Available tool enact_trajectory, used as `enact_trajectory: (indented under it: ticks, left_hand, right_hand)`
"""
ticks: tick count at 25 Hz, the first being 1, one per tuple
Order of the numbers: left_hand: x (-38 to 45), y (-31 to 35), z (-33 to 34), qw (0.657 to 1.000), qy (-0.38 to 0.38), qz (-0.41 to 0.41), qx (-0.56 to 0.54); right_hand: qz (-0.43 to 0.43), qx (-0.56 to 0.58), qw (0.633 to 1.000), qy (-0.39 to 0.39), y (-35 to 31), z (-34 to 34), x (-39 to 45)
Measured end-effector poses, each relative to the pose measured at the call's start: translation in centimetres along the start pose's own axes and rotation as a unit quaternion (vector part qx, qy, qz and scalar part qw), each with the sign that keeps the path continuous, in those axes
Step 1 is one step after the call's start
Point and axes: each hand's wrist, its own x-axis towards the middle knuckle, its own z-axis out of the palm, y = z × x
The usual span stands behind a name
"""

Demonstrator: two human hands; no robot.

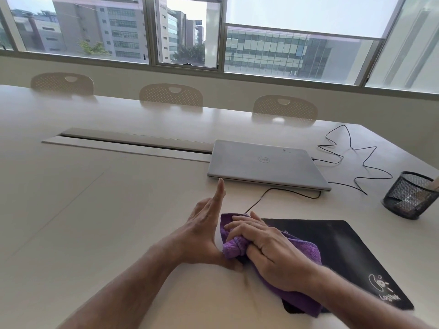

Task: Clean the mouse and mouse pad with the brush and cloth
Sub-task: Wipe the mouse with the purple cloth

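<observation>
At the near left end of the mouse pad (344,248), you are pressing your right hand (266,252) down on the purple cloth (306,252), fingers (240,225) curled over its bunched front fold. The mouse itself is not showing; judging by the black cable (280,189) running from the far side into the cloth, it is probably lying under your right hand, wrapped in the fabric. Your left hand (202,233) is standing on edge on the tabletop (95,198), fingers straight and together, holding nothing, with its thumb side touching the cloth's left fold like a stop.

So the work is lying directly beneath your right fingers, and that hand is the nearer one. The pad's long axis is running from near right to far left, and most of its bare surface is stretching to the right of your hand, so wiping strokes would have room that way. To the far side, the closed laptop (263,162) is sitting close, and the mesh pen holder (409,194) is standing off the pad's far right corner. Leftward the tabletop is giving open room. I cannot pick out the brush.
</observation>
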Motion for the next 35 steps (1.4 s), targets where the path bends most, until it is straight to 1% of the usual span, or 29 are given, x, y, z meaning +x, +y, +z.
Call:
enact_trajectory:
  ticks: [8,11,13,14,15,17,18,19,20,21,22,23,25,27,28,29,30,31,35]
  left_hand:
    - [-0.1,-0.3,0.4,0.999,0.028,0.037,0.028]
    - [-0.2,-0.6,0.6,0.998,0.037,0.043,0.028]
    - [-0.2,-0.7,0.6,0.998,0.035,0.039,0.026]
    - [-0.2,-0.7,0.7,0.998,0.035,0.036,0.025]
    - [-0.1,-0.6,0.6,0.999,0.036,0.032,0.025]
    - [-0.1,-0.5,0.6,0.999,0.027,0.025,0.030]
    - [-0.1,-0.5,0.6,0.999,0.021,0.023,0.031]
    - [-0.2,-0.5,0.5,0.999,0.015,0.022,0.031]
    - [-0.2,-0.5,0.4,0.999,0.015,0.026,0.035]
    - [-0.2,-0.4,0.3,0.998,0.027,0.040,0.050]
    - [-0.2,-0.2,0.1,0.994,0.052,0.065,0.073]
    - [-0.2,0.0,0.0,0.987,0.083,0.097,0.094]
    - [-0.1,0.4,-0.2,0.973,0.121,0.166,0.107]
    - [-0.1,0.5,-0.2,0.963,0.119,0.216,0.108]
    - [-0.1,0.5,-0.2,0.961,0.113,0.226,0.109]
    - [-0.2,0.5,-0.1,0.961,0.108,0.231,0.111]
    - [-0.2,0.4,-0.1,0.960,0.104,0.233,0.116]
    - [-0.2,0.4,-0.1,0.959,0.100,0.235,0.125]
    - [-0.1,0.6,-0.2,0.957,0.082,0.234,0.147]
  right_hand:
    - [0.004,0.042,0.999,0.010,-1.3,0.1,-1.7]
    - [0.034,0.073,0.997,-0.017,-1.6,-0.4,-1.8]
    - [0.074,0.128,0.988,-0.032,-1.9,-1.4,-1.5]
    - [0.095,0.185,0.978,-0.034,-2.1,-2.0,-1.4]
    - [0.117,0.260,0.958,-0.027,-2.4,-2.8,-1.2]
    - [0.155,0.421,0.893,0.014,-3.1,-4.5,-1.0]
    - [0.166,0.480,0.860,0.048,-3.2,-5.4,-0.9]
    - [0.173,0.525,0.829,0.089,-3.4,-6.5,-0.7]
    - [0.173,0.542,0.812,0.129,-3.2,-7.7,-0.6]
    - [0.168,0.545,0.805,0.160,-3.1,-9.0,-0.4]
    - [0.158,0.530,0.813,0.180,-2.6,-10.1,-0.2]
    - [0.142,0.503,0.832,0.186,-2.2,-11.1,0.1]
    - [0.107,0.395,0.897,0.168,-0.7,-12.2,0.8]
    - [0.076,0.223,0.966,0.110,0.7,-12.3,1.6]
    - [0.069,0.126,0.986,0.082,1.3,-12.0,2.1]
    - [0.063,0.038,0.996,0.056,1.6,-11.6,2.6]
    - [0.056,-0.033,0.997,0.032,1.7,-11.0,3.0]
    - [0.043,-0.076,0.996,0.012,2.0,-10.2,3.4]
    - [-0.011,-0.122,0.988,-0.094,1.5,-6.3,4.3]
